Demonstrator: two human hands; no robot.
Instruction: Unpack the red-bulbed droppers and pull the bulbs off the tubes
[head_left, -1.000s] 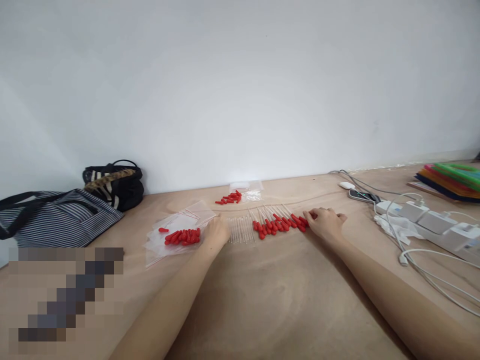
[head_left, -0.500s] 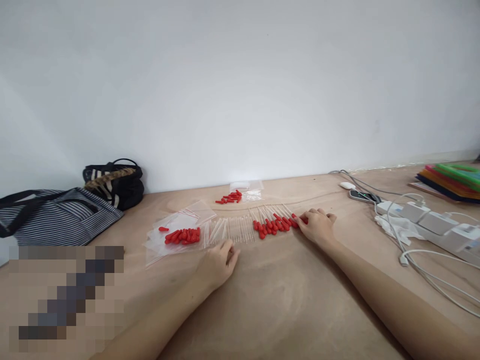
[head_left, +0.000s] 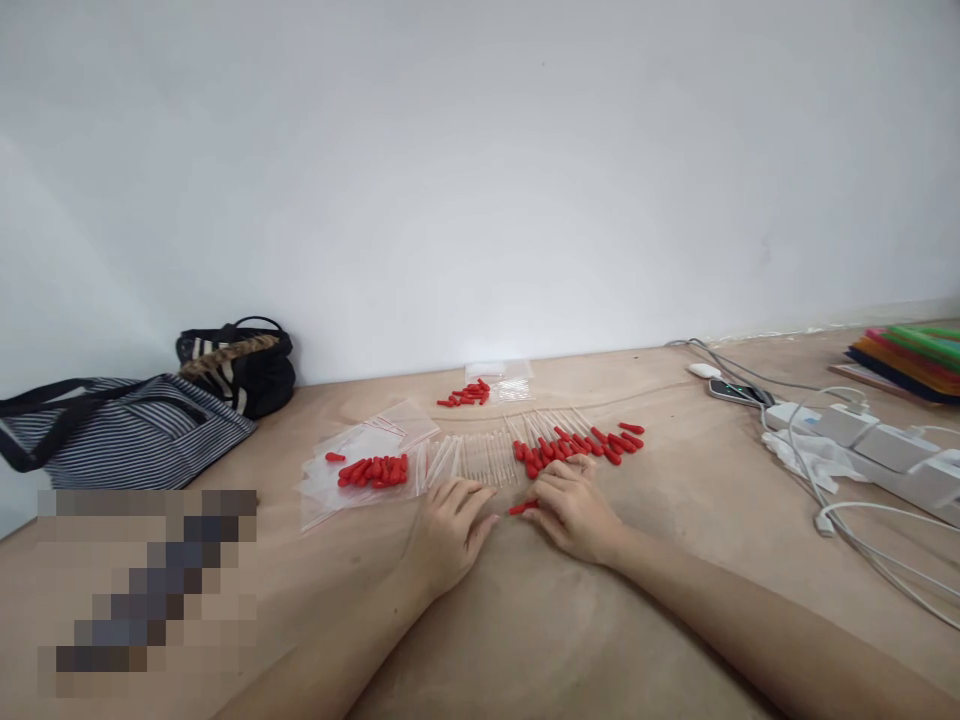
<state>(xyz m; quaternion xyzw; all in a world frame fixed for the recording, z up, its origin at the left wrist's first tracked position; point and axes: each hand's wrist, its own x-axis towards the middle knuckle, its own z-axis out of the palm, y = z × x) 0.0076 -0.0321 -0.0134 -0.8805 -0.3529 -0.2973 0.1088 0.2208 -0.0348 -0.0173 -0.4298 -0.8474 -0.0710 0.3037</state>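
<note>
My right hand (head_left: 574,508) pinches a red rubber dropper bulb (head_left: 523,508) low over the table, its narrow end pointing left. Just left of it is my left hand (head_left: 450,525), thumb and forefinger apart; I see nothing between them. Beyond the left fingertips lies a row of thin clear dropper tubes (head_left: 487,457). To the right of that row are droppers with red bulbs fitted (head_left: 581,442), tubes pointing away from me. Several loose red bulbs lie at that group's right end. Another pile of red bulbs (head_left: 375,471) rests on clear zip bags (head_left: 321,505) at left.
More red bulbs (head_left: 466,394) and a small bag of clear tubes (head_left: 513,388) sit near the wall. A striped bag (head_left: 157,440) and a black bag (head_left: 262,375) stand at left. On the right are a power strip with chargers (head_left: 877,445), cables and coloured sheets (head_left: 911,360).
My right hand has come from the right end of the bulb group toward my left hand, carrying a red bulb. My left hand has shifted slightly and its fingers have moved.
</note>
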